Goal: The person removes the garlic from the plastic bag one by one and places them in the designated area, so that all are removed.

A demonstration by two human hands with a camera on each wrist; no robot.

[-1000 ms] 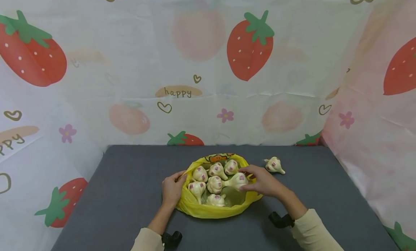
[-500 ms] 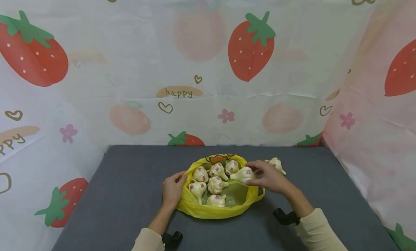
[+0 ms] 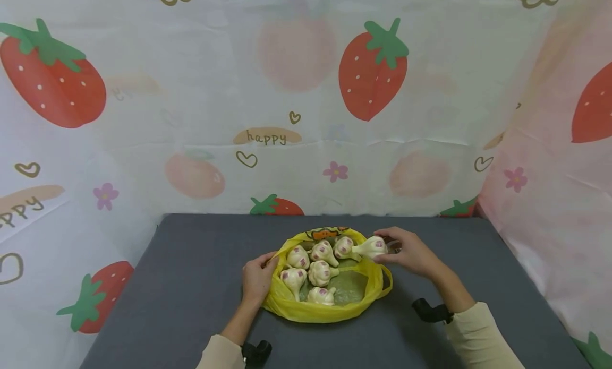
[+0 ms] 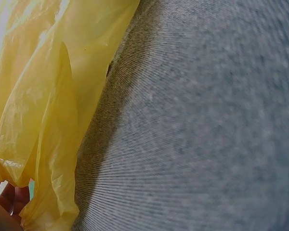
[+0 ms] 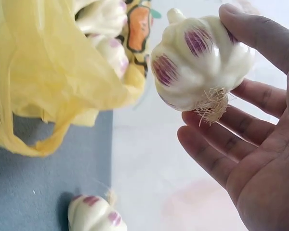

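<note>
A yellow plastic bag (image 3: 317,311) lies with its mouth spread wide, several white garlic bulbs (image 3: 321,273) with purple marks inside it. At its left rim, my left hand (image 3: 258,280) pinches the plastic; the left wrist view shows those fingers (image 4: 8,204) partly behind the bag. My right hand (image 3: 408,252) grips one garlic bulb (image 5: 202,60) between thumb and fingers, roots toward the palm. That bulb is held above the bag's right rim, its stem pointing left. In the right wrist view another garlic bulb (image 5: 96,214) rests on the table; the right hand mostly hides it from the head view.
A dark grey cloth (image 3: 201,263) covers the table. The bag's handle loop (image 3: 387,283) sticks out on its right side. A strawberry-print curtain (image 3: 296,93) stands behind the table and along both sides.
My right hand has carried the garlic bulb from inside the bag rightward and slightly away, to the right rim. It now overlaps the loose bulb on the table. My left hand keeps its hold.
</note>
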